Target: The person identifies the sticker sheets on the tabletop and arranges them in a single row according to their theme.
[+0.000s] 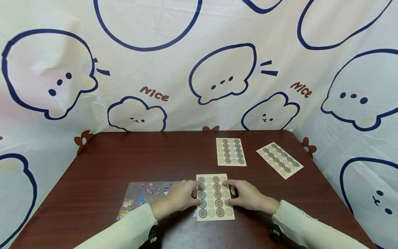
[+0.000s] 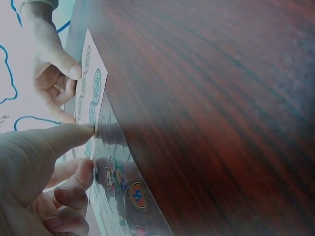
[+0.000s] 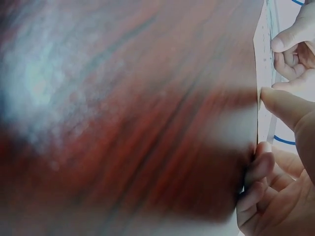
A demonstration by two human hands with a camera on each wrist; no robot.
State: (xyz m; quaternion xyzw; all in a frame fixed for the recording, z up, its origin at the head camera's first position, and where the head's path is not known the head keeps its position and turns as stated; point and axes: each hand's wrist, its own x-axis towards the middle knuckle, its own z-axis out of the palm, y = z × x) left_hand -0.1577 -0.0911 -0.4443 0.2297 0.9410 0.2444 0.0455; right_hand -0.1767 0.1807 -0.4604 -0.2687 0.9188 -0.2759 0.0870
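A cream sticker sheet (image 1: 210, 203) with rows of round printed stickers lies in front of me, between both hands. My left hand (image 1: 181, 195) holds its left edge, thumb near the lower part and fingers higher up. On the right edge, my right hand (image 1: 247, 195) grips in the same manner. In the left wrist view the left thumb (image 2: 69, 136) presses at the edge of the sheet. The right wrist view shows the right thumb (image 3: 283, 105) on the opposite edge, with the other fingers curled by the table. Part of a clear sheet of colourful cartoon stickers (image 1: 149, 193) shows beside the left hand.
Two similar sheets of round stickers lie farther back: an upright one (image 1: 231, 152) behind the held sheet and a slanted one (image 1: 280, 160) to the right. The dark wooden table (image 1: 102, 162) ends at a cartoon-printed curtain (image 1: 177, 72) at the back and sides.
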